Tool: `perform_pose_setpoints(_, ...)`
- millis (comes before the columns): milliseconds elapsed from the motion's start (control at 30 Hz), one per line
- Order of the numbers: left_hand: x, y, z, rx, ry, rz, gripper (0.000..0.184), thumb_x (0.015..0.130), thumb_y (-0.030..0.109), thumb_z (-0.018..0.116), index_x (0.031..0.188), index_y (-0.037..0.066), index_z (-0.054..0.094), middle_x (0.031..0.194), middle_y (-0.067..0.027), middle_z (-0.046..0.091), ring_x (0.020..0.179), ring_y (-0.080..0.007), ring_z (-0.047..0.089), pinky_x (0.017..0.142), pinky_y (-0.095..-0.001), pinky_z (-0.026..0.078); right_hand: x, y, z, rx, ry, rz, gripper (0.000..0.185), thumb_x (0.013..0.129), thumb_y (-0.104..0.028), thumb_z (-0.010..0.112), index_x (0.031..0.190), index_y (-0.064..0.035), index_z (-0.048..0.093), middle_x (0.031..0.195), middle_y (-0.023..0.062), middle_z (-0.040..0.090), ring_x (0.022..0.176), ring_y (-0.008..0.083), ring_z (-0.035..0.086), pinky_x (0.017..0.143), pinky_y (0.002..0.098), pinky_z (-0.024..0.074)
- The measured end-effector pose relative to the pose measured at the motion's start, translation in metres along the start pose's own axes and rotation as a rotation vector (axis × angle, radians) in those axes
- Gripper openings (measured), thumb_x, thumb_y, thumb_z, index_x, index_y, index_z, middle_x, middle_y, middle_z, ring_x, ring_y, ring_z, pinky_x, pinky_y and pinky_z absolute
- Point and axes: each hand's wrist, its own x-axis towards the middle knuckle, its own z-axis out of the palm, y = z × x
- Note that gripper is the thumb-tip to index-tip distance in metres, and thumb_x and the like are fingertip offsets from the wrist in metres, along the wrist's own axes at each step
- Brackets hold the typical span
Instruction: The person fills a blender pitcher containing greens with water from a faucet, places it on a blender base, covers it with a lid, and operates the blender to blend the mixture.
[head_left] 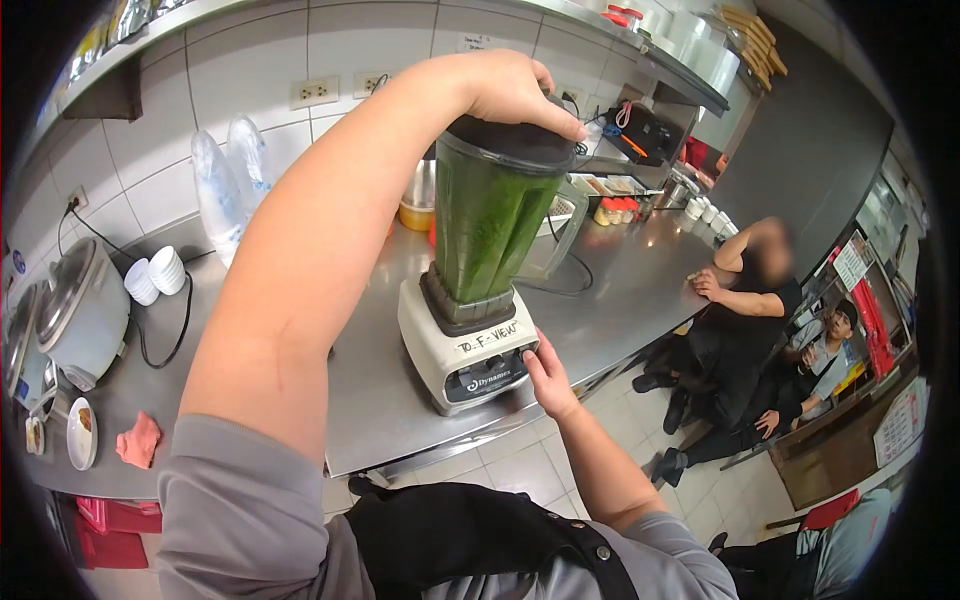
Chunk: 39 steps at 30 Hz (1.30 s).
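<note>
A blender with a white base (425, 335) stands on the steel counter, its clear jar (490, 225) holding a chopped or blended green mixture. My left hand (515, 90) reaches over the top and grips the black blender lid (500, 140), pressing down on it; some of its fingers are hidden behind. At the front of the base, my right hand (547, 375) has its fingers on the control knob (528, 355) at the right of the panel. The jar sits upright on the base, with its handle (565, 235) to the right.
Rice cookers (85, 310), stacked white cups (160, 275) and a pink cloth (138, 440) are on the left counter. Behind the blender stands a metal container (420, 195). Red-lidded jars (615, 212) line the back right. Seated people (745, 310) are beyond the counter's right side.
</note>
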Motion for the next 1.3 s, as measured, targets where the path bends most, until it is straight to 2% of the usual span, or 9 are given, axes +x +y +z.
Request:
perform_pose_setpoints(67,0.001,-0.001,0.001,-0.007,0.031,0.004,0.103,0.059,0.076,0.071,0.128,0.0,0.061,0.12,-0.0208,0.065,0.109,-0.0319,0.064,0.094,-0.0377,0.049,0.001,0.003,0.0,0.002,-0.014,-0.025,0.055,0.102,-0.024,0.049,0.152,-0.0063,0.032,0.147,0.0088,0.045,0.135,0.018,0.04,0.108,0.0345,0.0357)
perform_pose_setpoints(167,0.0,-0.001,0.001,-0.013,0.029,-0.005,0.104,0.059,0.078,0.071,0.127,-0.001,0.062,0.119,-0.0208,0.066,0.109,-0.0316,0.064,0.094,-0.0373,0.049,0.005,-0.007,-0.005,0.26,-0.019,0.168,0.055,0.101,-0.022,0.052,0.15,-0.0047,0.033,0.145,0.0085,0.046,0.13,0.0191,0.045,0.107,0.0325,0.0367)
perform_pose_setpoints(300,0.004,-0.006,0.001,0.034,0.004,0.031,0.097,0.064,0.077,0.069,0.13,0.006,0.061,0.125,-0.0226,0.061,0.115,-0.0342,0.059,0.099,-0.0408,0.046,0.008,-0.006,-0.015,0.301,-0.062,0.246,0.068,0.098,-0.048,0.051,0.152,-0.0113,0.032,0.147,0.0055,0.044,0.134,0.0198,0.04,0.105,0.0388,0.0365)
perform_pose_setpoints(367,-0.003,0.0,0.001,-0.032,0.0,-0.017,0.096,0.064,0.076,0.07,0.13,0.006,0.061,0.125,-0.0216,0.061,0.115,-0.0333,0.06,0.098,-0.0399,0.047,0.005,-0.017,-0.011,0.243,-0.063,0.248,0.061,0.099,-0.037,0.049,0.151,-0.0107,0.033,0.144,0.0049,0.046,0.132,0.0182,0.042,0.105,0.0381,0.0367)
perform_pose_setpoints(433,-0.008,0.006,-0.009,0.034,0.013,-0.02,0.086,0.068,0.067,0.071,0.122,0.001,0.065,0.122,-0.0219,0.064,0.112,-0.0302,0.063,0.098,-0.0367,0.048,0.006,-0.002,-0.01,0.195,-0.057,0.166,0.056,0.099,-0.024,0.047,0.151,-0.009,0.033,0.144,0.0055,0.047,0.131,0.0172,0.042,0.105,0.0368,0.0369)
perform_pose_setpoints(533,-0.005,0.003,-0.007,0.008,-0.012,-0.015,0.087,0.068,0.068,0.071,0.122,0.001,0.065,0.121,-0.0214,0.065,0.11,-0.0304,0.063,0.097,-0.037,0.048,0.008,0.008,-0.007,0.2,-0.046,0.114,0.055,0.098,-0.015,0.045,0.151,-0.006,0.032,0.145,0.0076,0.046,0.132,0.0184,0.041,0.109,0.0349,0.0338)
perform_pose_setpoints(733,-0.007,0.003,-0.008,0.021,0.022,-0.015,0.086,0.067,0.068,0.072,0.121,0.001,0.066,0.12,-0.0209,0.066,0.109,-0.0302,0.064,0.096,-0.0372,0.048,0.005,-0.001,-0.001,0.172,-0.027,0.057,0.057,0.096,-0.01,0.046,0.15,-0.0026,0.031,0.146,0.0111,0.045,0.136,0.0209,0.039,0.114,0.0342,0.0266)
perform_pose_setpoints(900,-0.024,0.012,-0.022,-0.057,-0.07,0.022,0.087,0.067,0.068,0.072,0.121,0.001,0.066,0.121,-0.0211,0.065,0.11,-0.0306,0.063,0.096,-0.0374,0.048,0.005,-0.003,-0.002,0.179,-0.028,0.092,0.057,0.096,-0.008,0.046,0.151,-0.0029,0.031,0.146,0.0115,0.045,0.137,0.0207,0.038,0.114,0.034,0.0263)
perform_pose_setpoints(1300,-0.008,0.006,-0.01,0.032,-0.025,-0.038,0.093,0.068,0.072,0.069,0.126,-0.001,0.063,0.126,-0.0225,0.062,0.116,-0.032,0.061,0.1,-0.0381,0.046,0.003,-0.006,-0.001,0.18,-0.009,0.11,0.059,0.095,-0.009,0.046,0.151,-0.0027,0.031,0.148,0.0132,0.044,0.139,0.0232,0.036,0.115,0.0349,0.0255)
